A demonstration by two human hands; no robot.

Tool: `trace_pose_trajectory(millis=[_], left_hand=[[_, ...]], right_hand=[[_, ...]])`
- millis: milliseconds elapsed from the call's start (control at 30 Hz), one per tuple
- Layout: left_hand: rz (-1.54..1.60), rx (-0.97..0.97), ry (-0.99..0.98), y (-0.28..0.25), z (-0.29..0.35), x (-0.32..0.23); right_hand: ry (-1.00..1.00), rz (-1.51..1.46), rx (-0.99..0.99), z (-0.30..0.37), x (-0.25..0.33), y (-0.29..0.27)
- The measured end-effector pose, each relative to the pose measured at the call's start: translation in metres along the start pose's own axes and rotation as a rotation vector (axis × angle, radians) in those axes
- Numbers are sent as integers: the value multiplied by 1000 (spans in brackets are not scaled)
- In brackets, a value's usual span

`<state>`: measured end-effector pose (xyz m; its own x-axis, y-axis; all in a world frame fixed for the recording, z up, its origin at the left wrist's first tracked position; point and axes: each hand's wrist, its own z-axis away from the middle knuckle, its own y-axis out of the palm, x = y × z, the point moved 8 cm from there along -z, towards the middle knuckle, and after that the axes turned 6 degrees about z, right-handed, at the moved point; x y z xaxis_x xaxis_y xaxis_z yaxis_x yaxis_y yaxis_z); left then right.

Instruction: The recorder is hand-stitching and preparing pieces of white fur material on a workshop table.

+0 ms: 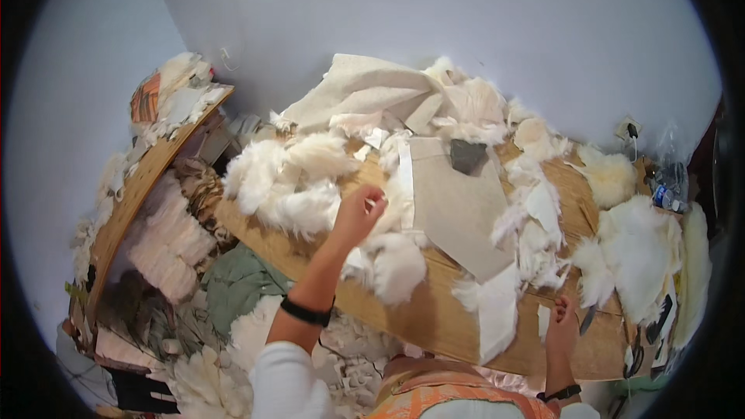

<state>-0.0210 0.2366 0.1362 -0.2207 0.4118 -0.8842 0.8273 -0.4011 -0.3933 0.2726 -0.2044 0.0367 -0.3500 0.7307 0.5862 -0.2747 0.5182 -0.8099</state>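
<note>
My left hand [359, 213] is raised over the wooden table, its fingers curled in a pinch. A small whitish bit shows at the fingertips, too small to name. Beside that hand lie fluffy white fur pieces [291, 178] and a smaller fur tuft [398, 268]. My right hand [563, 326] rests low near the table's front edge with bent fingers; whatever they grip is hidden. On its thumb side is a small white piece [544, 321], and on its other side a dark, blade-like object [587, 320]. A beige sheet [458, 209] lies between my hands.
A dark grey block [468, 157] sits on the sheet. Pale cloth [365, 89] and more fur are heaped along the back wall. Fur pelts [640, 256] and a plastic bottle [663, 198] stand right. A tilted wooden board [147, 186] and heaped scraps are at left.
</note>
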Motion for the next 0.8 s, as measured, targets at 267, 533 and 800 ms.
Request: trace_pose_trajectory(millis=[267, 533, 800], left_hand=[[-411, -233, 80, 11, -182, 161], [-300, -275, -213, -32, -218, 203], [410, 252, -348, -59, -127, 131]], right_hand=[[28, 122, -236, 6, -25, 16], [-41, 142, -235, 4, -19, 24], [-110, 158, -267, 4, -11, 18]])
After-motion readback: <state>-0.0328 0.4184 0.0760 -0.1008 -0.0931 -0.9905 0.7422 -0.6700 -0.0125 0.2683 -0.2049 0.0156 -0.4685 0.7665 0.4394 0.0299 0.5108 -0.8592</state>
